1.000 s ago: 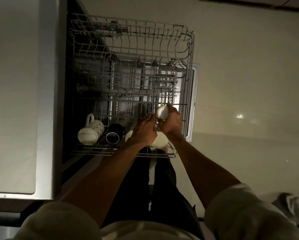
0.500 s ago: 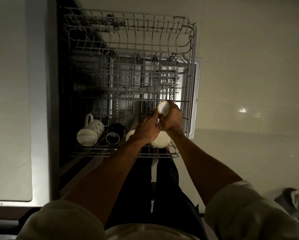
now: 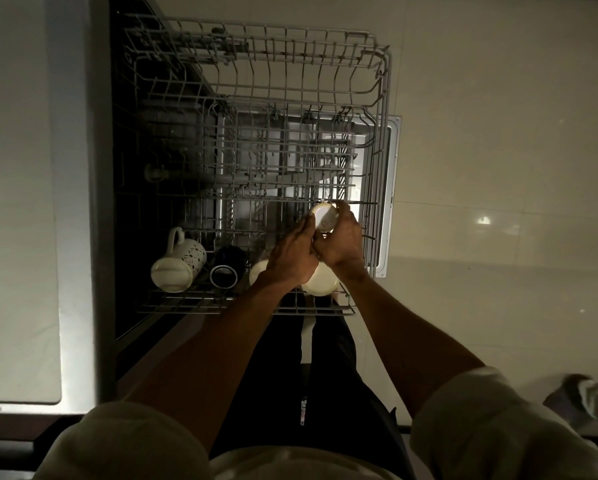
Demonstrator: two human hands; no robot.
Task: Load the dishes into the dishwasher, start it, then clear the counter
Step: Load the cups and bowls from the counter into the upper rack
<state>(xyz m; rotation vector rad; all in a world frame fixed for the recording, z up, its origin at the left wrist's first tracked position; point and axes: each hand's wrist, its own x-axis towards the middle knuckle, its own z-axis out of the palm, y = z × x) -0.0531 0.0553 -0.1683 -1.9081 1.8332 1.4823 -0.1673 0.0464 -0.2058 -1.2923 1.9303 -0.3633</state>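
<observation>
Your right grip [image 3: 340, 239] grasps a pale cup [image 3: 323, 218] over the upper rack's [image 3: 382, 133] near right corner; your left grip [image 3: 292, 252] touches it, fingers fairly straight. You're mid-loading. Next, seat the cup mouth-down beside the cream bowl [image 3: 320, 282].

Right hand [image 3: 340, 239] grips white cup [image 3: 323, 218] over pulled-out rack [image 3: 382, 161]; left hand [image 3: 292, 252] touches cup.

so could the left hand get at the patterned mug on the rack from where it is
Probably yes. The patterned mug lies uncovered on the rack, only a dark cup between it and the left hand.
</observation>
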